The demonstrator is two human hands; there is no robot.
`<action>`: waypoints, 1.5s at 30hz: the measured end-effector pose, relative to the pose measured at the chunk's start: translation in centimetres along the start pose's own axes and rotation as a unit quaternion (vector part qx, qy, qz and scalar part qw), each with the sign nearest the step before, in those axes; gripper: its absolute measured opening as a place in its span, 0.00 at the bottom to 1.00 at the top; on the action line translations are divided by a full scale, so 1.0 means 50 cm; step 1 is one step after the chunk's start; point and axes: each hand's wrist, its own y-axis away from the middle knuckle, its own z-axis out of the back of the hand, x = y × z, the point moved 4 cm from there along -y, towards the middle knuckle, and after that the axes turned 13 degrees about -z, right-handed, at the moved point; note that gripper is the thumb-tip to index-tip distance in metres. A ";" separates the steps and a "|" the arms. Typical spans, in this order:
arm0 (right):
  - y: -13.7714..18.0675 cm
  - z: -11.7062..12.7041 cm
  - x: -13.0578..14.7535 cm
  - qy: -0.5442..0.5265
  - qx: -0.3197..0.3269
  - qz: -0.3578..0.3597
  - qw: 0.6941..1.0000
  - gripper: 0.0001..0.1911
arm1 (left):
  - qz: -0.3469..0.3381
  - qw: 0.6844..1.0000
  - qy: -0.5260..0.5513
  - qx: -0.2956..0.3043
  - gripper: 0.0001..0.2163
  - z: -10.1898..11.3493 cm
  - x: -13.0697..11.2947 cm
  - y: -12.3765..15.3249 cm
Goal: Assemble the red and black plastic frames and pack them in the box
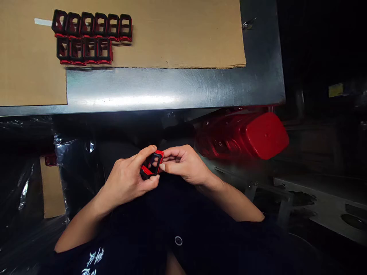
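Note:
Close to my chest, below the table edge, I hold a small red and black rectangular plastic frame [146, 170] with an open middle. My left hand [129, 175] grips it from the left, thumb and fingers around its sides. At its right side my right hand [183, 164] pinches the red edge, and some of its fingertips are hidden behind the frame. Similar red and black frames [97, 25] stand in two rows on the cardboard [183, 34] at the upper left.
The metal table [172, 89] spans the top, its front edge ahead of my hands. A red plastic container [266, 135] is just under it at the right. Clear plastic sheeting [69, 145] and a cardboard strip [51, 187] are at the left. A grey metal part [321, 206] lies lower right.

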 end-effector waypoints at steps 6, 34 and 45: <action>0.001 -0.001 -0.002 -0.004 0.009 -0.004 1.000 0.09 | 0.006 1.000 0.004 0.005 0.28 -0.003 0.002 0.001; 0.014 -0.003 0.003 0.019 0.024 0.041 0.999 0.24 | 0.142 0.892 0.428 -0.030 0.35 -0.061 0.043 0.027; 0.012 -0.007 0.005 0.004 0.054 0.052 0.997 0.16 | 0.093 0.885 0.454 -0.052 0.36 -0.069 0.043 0.029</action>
